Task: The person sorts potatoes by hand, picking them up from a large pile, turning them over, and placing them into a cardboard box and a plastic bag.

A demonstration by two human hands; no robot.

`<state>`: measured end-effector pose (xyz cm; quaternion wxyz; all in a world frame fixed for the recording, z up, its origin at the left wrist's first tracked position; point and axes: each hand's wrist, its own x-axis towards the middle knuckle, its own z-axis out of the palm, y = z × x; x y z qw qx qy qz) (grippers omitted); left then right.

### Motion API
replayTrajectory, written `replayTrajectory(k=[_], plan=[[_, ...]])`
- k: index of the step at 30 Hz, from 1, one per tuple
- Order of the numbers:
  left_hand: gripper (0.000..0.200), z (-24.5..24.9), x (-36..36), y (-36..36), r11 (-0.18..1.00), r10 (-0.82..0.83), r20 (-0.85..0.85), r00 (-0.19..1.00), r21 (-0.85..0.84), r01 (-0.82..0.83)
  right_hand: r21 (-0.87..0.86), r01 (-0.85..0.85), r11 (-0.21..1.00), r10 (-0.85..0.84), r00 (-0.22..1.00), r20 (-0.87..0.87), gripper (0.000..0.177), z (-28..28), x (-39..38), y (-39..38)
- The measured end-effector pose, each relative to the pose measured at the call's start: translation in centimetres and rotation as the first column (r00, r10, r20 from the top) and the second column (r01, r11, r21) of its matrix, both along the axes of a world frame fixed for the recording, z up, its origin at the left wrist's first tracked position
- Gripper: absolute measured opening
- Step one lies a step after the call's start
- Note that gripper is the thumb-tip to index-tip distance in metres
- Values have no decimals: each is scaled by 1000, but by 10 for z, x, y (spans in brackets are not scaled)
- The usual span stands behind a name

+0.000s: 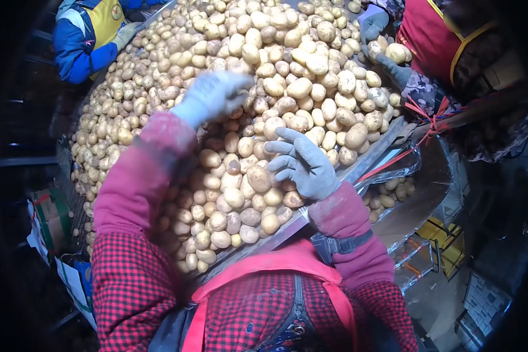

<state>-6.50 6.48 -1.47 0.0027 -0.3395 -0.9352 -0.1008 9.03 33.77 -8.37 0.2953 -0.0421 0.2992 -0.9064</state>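
A sorting table heaped with yellow-brown potatoes (287,88) fills the view. My left hand (212,94), in a grey glove, is blurred above the pile's middle; whether it holds a potato I cannot tell. My right hand (302,164), also grey-gloved, rests with spread fingers on potatoes near the table's metal edge (287,226), beside a larger dull potato (258,178). My sleeves are pink over red check cloth, and a pink apron strap crosses my chest.
A person in a blue jacket and yellow apron (91,35) works at the far left. Another person in a red apron has gloved hands (387,58) on potatoes at the right. A clear plastic bag with potatoes (390,190) hangs below the edge. Boxes (53,220) lie on the floor.
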Motion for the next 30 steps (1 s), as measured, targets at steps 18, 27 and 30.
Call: replayTrajectory(k=[18, 27, 30], plan=[[29, -73, 55, 8, 853, 27, 14, 1000, -522, -15, -106, -81, 991, 93, 988, 123, 57, -21, 0, -3], [28, -40, 64, 13, 881, 225, 117, 967, -448, -151, -29, -4, 1000, 6, 998, 56, 57, -4, -3, 3], [30, -50, 73, -4, 932, 269, 54, 962, -266, -246, -42, -11, 999, 12, 999, 36, 56, -3, -2, 1]])
